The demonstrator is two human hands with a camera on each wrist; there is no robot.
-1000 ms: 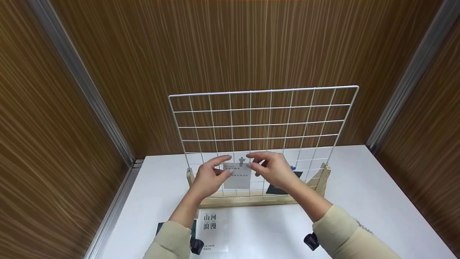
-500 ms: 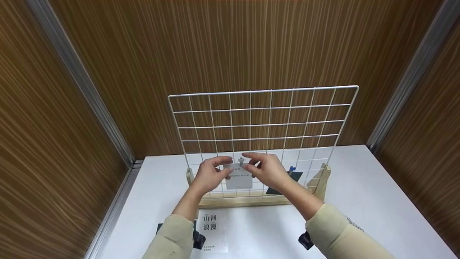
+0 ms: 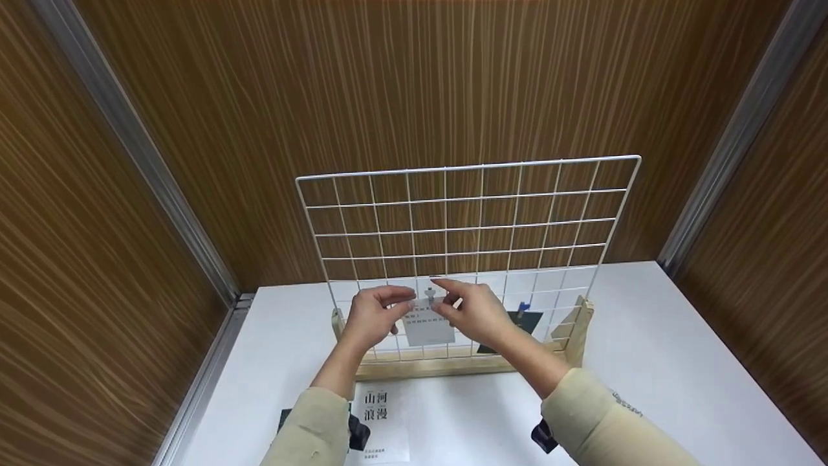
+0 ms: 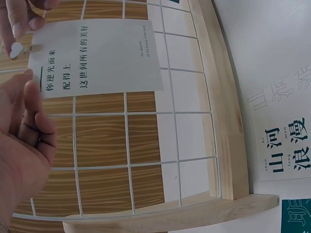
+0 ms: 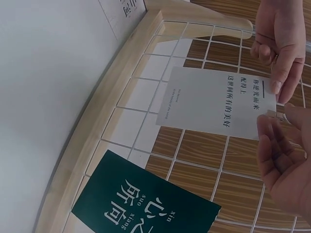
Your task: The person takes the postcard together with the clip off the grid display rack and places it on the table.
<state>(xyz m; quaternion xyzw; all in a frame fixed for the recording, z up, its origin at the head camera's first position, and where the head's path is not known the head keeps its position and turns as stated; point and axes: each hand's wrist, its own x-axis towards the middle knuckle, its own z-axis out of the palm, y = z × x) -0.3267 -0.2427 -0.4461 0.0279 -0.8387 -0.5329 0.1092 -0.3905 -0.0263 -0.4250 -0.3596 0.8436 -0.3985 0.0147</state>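
Note:
A white card (image 3: 430,327) with printed characters hangs against the white wire grid (image 3: 462,230), fastened at its top edge by a small peg clip (image 4: 17,50) with a pale heart head. At the card's upper left corner, my left hand (image 3: 374,314) pinches it between thumb and fingers. On the other side, my right hand (image 3: 477,314) has its thumb over the card's upper right corner and its index finger at the heart head, holding the clip between them. The right fingers partly hide the clip in the right wrist view.
A dark green card (image 5: 141,199) hangs farther right on the grid under a blue clip (image 3: 524,306). The grid stands in a wooden base (image 3: 446,367) on a white table (image 3: 647,323). A white printed sheet (image 3: 385,427) and another green card (image 4: 296,216) lie in front at the left.
My right hand has moved left, its fingers now right at the clip. The left hand has moved slightly closer onto the card's corner. The view has shifted a little.

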